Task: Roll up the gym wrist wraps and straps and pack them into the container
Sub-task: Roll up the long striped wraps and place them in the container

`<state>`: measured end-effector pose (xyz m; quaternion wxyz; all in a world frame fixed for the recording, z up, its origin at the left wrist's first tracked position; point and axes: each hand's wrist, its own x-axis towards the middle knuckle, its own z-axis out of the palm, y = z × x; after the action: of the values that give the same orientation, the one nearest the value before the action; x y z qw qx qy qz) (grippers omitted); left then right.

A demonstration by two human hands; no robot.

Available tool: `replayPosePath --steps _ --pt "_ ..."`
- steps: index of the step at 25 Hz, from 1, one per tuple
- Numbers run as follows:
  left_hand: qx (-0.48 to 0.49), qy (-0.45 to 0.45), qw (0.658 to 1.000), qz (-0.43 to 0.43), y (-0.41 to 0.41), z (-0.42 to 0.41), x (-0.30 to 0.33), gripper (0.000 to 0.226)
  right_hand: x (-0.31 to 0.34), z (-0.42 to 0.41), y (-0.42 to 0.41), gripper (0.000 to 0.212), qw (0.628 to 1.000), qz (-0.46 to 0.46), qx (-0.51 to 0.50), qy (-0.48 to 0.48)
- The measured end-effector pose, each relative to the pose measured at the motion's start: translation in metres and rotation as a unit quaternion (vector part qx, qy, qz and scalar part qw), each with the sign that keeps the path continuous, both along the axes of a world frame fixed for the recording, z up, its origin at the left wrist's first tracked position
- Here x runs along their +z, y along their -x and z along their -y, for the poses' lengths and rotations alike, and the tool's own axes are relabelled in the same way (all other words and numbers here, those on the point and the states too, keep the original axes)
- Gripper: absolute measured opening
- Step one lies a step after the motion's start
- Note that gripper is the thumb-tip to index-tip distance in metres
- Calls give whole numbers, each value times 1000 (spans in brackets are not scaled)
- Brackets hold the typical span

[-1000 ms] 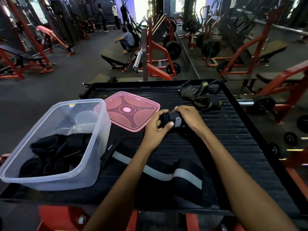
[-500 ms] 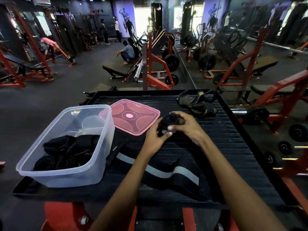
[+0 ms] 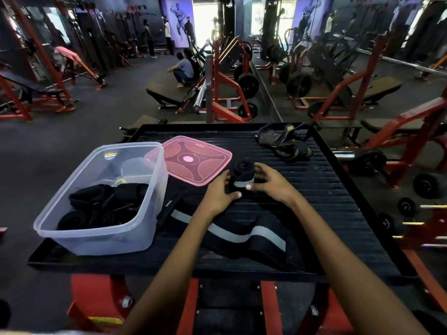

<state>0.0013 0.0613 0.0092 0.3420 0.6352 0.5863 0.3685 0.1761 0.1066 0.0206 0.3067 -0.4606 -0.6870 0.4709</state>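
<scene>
I see both hands on the rolled wrap [image 3: 243,174], just right of the pink lid [image 3: 193,163]: left hand [image 3: 219,194] and right hand [image 3: 272,181] each hold a grip around it. The clear container [image 3: 101,233] sits left of the lid, wraps inside.

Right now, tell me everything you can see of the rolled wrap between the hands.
The rolled wrap is black woven fabric with a grey stripe, wound into a tight coil whose spiral end faces up. It stands on the ribbed black platform, right of the pink lid. The left hand and right hand grip its sides.
</scene>
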Motion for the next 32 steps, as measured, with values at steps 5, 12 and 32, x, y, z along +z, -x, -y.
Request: replayPosePath --steps 5,12,32 --pt "73 -52 995 -36 16 44 6 48 23 34 0 32 977 144 -152 -34" --pt "204 -128 959 -147 30 100 -2 38 28 85 53 36 945 322 59 -17" --pt "293 -102 947 -89 44 93 36 34 94 113 47 67 847 525 79 14"
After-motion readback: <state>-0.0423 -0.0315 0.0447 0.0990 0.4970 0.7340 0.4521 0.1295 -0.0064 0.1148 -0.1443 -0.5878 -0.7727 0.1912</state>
